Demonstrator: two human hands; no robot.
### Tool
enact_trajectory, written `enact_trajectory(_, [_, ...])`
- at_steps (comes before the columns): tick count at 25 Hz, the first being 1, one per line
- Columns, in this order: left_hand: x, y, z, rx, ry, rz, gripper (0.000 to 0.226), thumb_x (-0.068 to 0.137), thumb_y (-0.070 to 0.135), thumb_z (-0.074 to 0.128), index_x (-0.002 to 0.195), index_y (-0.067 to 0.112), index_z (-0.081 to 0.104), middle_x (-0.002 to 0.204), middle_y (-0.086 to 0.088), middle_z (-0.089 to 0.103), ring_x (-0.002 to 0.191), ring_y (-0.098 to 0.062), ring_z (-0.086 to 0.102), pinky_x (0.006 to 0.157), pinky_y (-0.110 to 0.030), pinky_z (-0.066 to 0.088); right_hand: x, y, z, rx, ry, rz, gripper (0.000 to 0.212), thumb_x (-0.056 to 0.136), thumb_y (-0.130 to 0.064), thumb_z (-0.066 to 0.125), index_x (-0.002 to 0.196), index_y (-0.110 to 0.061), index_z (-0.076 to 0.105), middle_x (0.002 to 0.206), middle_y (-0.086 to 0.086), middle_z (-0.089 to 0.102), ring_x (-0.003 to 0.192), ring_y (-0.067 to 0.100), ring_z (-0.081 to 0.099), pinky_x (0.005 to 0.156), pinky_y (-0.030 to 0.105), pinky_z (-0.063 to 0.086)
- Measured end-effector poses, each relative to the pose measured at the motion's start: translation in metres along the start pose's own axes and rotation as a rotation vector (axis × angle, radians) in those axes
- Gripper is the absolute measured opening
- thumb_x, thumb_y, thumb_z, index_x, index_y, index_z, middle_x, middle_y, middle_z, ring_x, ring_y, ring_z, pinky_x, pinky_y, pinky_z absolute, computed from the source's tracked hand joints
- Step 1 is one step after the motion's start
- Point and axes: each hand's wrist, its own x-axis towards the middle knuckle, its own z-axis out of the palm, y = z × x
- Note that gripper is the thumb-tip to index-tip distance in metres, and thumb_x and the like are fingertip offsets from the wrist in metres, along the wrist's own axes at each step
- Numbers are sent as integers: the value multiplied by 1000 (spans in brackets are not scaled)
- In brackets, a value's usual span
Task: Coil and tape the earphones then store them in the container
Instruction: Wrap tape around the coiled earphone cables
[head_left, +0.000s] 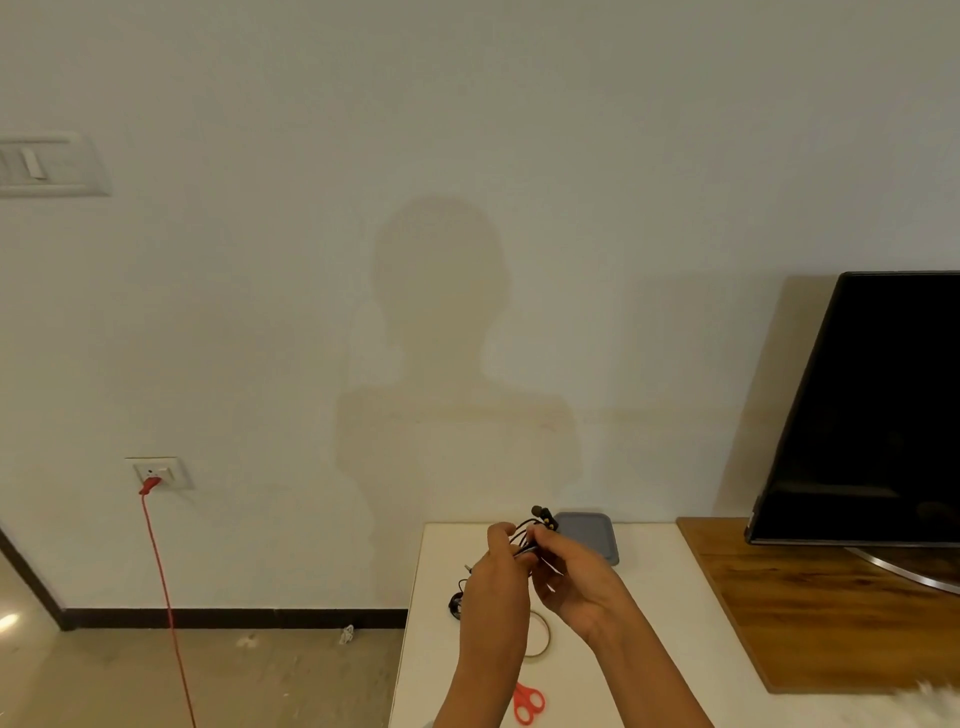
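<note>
The left hand (494, 574) and right hand (574, 582) are bare, forearms uncovered.

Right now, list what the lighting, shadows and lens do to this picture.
Head view: light from behind the person casts a soft head-and-shoulders shadow on the wall; a glare spot sits on the floor at far left; the switch plate at the left edge is smeared; the wide lens leans the TV; left hand, right hand and earphones look fairly sharp.
</note>
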Motion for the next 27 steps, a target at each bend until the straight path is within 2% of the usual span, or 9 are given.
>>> enact_trajectory(3, [2,-1,-2,-42,-10,6,26,98,23,50,124,20,50,101,3,70,85,-6,65,71,-14,50,-2,-3,-1,27,-67,47,11,86,-8,66,80,-4,74,76,10,69,71,17,58,66,28,45])
enact_trajectory(7, [0,0,-3,-127,26,50,31,95,16,57,122,29,62,85,23,65,75,7,62,67,-3,46,-4,-5,-1,9,-133,-28,28,90,-5,59,70,-5,78,71,7,72,65,15,64,57,24,53])
enact_trajectory(9, [0,0,-3,-165,50,57,35,93,14,59,121,35,63,79,32,61,76,12,62,66,-2,44,-4,-5,0,-19,-131,-77,29,91,-6,57,71,-8,79,72,5,73,67,14,64,58,21,52])
enact_trajectory(11, [-1,0,-2,-202,75,58,38,92,11,61,122,35,62,80,33,61,78,18,60,68,2,42,-4,-3,1,-33,-113,-76,22,91,-9,60,80,-10,78,75,3,74,70,12,62,64,22,48])
enact_trajectory(15, [0,1,2,-250,104,1,34,92,12,61,123,25,64,104,12,71,74,18,57,71,7,38,-2,-1,1,1,-112,-25,16,90,-14,62,88,-16,78,77,-1,74,68,8,62,65,22,46])
enact_trajectory(16, [0,1,2,-265,104,0,32,92,12,61,122,24,65,106,12,71,76,18,56,72,7,38,-2,-1,2,8,-118,-21,17,90,-14,61,88,-16,78,77,-2,74,70,8,63,66,22,45])
enact_trajectory(18, [0,1,0,-296,105,15,31,91,11,62,119,24,67,105,16,69,82,16,59,75,4,41,-2,-1,3,18,-124,-8,19,91,-14,60,87,-17,79,78,-2,75,76,10,61,66,22,44])
enact_trajectory(22, [0,1,-2,-334,113,23,29,90,10,63,114,27,69,99,19,70,92,1,66,78,-2,46,-2,-1,3,3,-118,-6,20,92,-15,60,88,-18,79,77,-2,74,76,10,60,67,22,43])
enact_trajectory(27, [-3,3,-1,-351,145,64,30,89,12,65,110,33,69,89,33,66,89,10,64,76,-3,46,-3,-1,2,24,-138,-18,20,92,-13,59,89,-15,79,85,4,74,81,14,64,72,24,49])
